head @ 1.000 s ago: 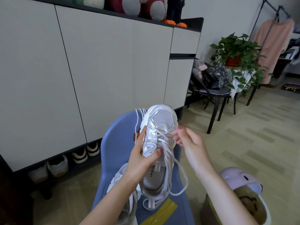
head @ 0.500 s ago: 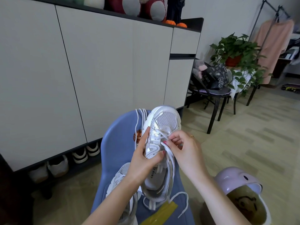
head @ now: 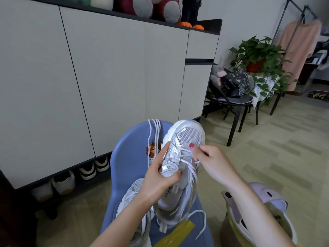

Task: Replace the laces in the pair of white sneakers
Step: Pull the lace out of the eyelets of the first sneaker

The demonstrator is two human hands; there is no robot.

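My left hand [head: 160, 177] grips a white sneaker [head: 185, 139] round its middle and holds it up over a blue chair, toe pointing away from me. My right hand [head: 211, 161] pinches the white lace [head: 191, 170] at the eyelets near the toe. The lace's loose end hangs down past the heel to the seat. The second white sneaker [head: 133, 193] lies on the seat under my left forearm, partly hidden. Spare white laces [head: 155, 132] hang over the chair's backrest.
The blue chair [head: 128, 157] stands before a white cabinet [head: 106, 77] with shoes [head: 85, 171] in the gap below. A yellow strip [head: 172, 234] lies on the seat. A lidded bin [head: 263, 202] sits at my right. A black chair [head: 231, 102], plant [head: 258, 56] and clothes rack stand farther right.
My right hand has drawn away to the right with the lace between its fingers, pulling it tighter across the eyelets. The left hand keeps the sneaker in nearly the same place.
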